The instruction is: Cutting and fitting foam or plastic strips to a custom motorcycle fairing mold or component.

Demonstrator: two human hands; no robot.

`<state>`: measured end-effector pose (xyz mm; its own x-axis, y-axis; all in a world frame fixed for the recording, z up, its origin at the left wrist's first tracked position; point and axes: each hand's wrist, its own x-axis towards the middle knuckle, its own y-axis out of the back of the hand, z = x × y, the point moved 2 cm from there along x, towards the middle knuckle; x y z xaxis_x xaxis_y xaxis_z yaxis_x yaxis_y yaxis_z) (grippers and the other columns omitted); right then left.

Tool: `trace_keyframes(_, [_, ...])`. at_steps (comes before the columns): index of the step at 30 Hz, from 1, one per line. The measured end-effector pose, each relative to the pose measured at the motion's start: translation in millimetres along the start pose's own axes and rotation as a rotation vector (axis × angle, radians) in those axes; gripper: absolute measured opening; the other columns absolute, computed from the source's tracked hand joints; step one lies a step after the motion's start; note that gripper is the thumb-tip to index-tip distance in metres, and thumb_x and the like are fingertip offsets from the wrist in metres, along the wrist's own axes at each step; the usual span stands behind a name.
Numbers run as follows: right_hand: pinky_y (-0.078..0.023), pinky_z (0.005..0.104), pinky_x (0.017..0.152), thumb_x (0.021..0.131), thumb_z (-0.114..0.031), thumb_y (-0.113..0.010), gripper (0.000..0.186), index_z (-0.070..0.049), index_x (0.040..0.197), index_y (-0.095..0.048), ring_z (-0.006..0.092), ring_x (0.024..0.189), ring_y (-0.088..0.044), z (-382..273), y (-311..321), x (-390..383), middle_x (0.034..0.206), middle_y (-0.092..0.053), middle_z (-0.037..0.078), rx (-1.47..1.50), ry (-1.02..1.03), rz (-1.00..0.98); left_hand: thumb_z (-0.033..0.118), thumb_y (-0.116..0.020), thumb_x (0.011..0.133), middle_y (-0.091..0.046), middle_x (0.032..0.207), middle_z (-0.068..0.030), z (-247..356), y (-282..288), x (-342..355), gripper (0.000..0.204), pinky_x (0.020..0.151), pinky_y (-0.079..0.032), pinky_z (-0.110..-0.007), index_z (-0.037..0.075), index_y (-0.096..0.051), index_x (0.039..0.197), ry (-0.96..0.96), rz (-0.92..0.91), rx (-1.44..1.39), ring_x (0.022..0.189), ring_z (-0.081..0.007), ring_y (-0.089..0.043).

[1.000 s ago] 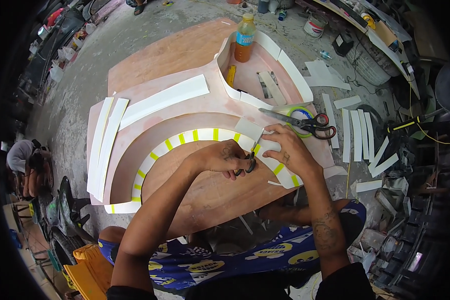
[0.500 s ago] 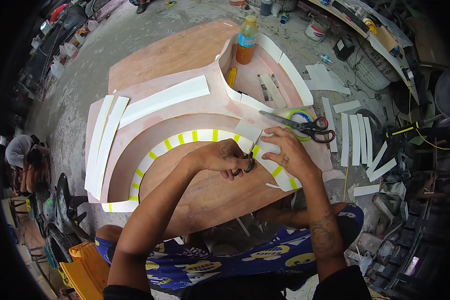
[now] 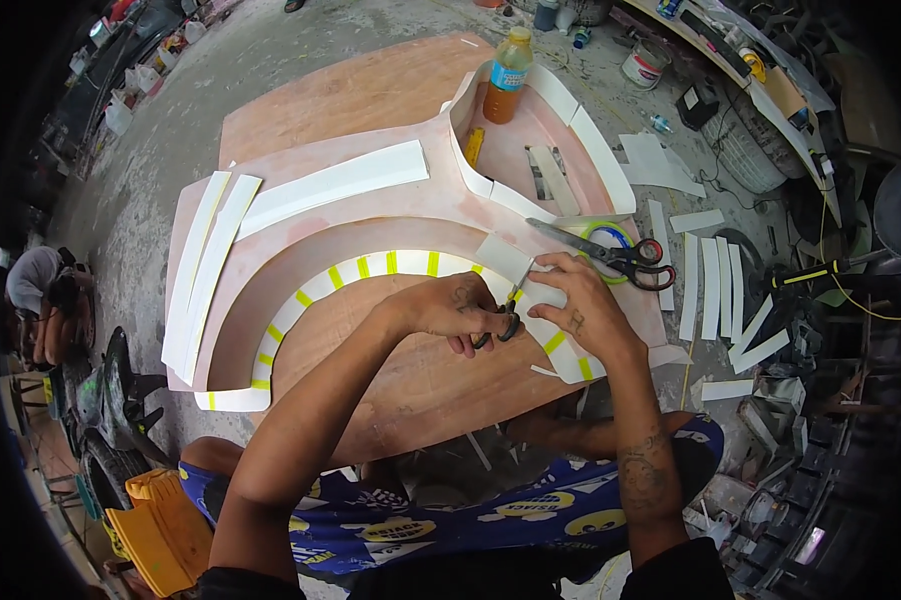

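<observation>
My left hand is closed on small dark-handled scissors, their blades pointing up and slightly right across a white card piece. That card is gripped by the fingers of my right hand; part of it lies hidden under them. Both hands are over the curved edge of a pale pinkish molded panel. Along this arch runs a white card strip fixed with short yellow tape pieces. Large black-handled scissors rest on the panel beside tape rolls, just beyond my right hand.
Long white strips lie on the panel. Its upper recess holds a bottle of orange liquid and a yellow cutter. More cut strips lie on the floor at right. A person crouches at far left.
The view has shifted slightly. Both hands stay at nearly the same place on the panel, with the small scissors still across the white card.
</observation>
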<state>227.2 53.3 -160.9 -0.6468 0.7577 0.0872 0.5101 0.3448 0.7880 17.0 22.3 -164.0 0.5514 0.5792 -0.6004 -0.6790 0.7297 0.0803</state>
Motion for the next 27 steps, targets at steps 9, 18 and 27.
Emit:
trace_keyframes(9, [-0.043,0.0403,0.099,0.070,-0.007,-0.081,0.045,0.000,0.112,-0.067,0.0336,0.115,-0.052,-1.6,0.1,0.4,0.123,-0.059,0.014,-0.004,-0.006,-0.004,0.041,-0.061,0.089,-0.069,0.083,-0.0097,-0.9,1.8,-2.5,0.045,0.069,-0.058,-0.027,-0.002,-0.069,0.099,0.004,0.002,-0.042,0.073,-0.0180,-0.069])
trace_keyframes(18, [-0.044,0.0402,0.098,0.070,-0.008,-0.081,0.045,0.001,0.112,-0.068,0.0337,0.113,-0.053,-1.8,1.0,0.4,0.121,-0.059,0.014,-0.005,-0.012,-0.007,0.040,-0.059,0.090,-0.068,0.082,-0.0082,4.7,2.2,-3.1,0.041,0.070,-0.058,-0.027,0.000,-0.068,0.095,0.040,-0.001,0.001,0.074,-0.0185,-0.069])
trace_keyframes(27, [-0.044,0.0399,0.097,0.070,-0.007,-0.081,0.044,0.001,0.111,-0.068,0.0335,0.112,-0.054,-2.8,1.8,3.0,0.121,-0.059,0.014,-0.003,-0.007,-0.010,0.041,-0.058,0.090,-0.068,0.081,-0.0073,4.6,2.9,-2.6,0.041,0.070,-0.058,-0.027,0.001,-0.068,0.090,0.048,-0.002,0.037,0.074,-0.0189,-0.070])
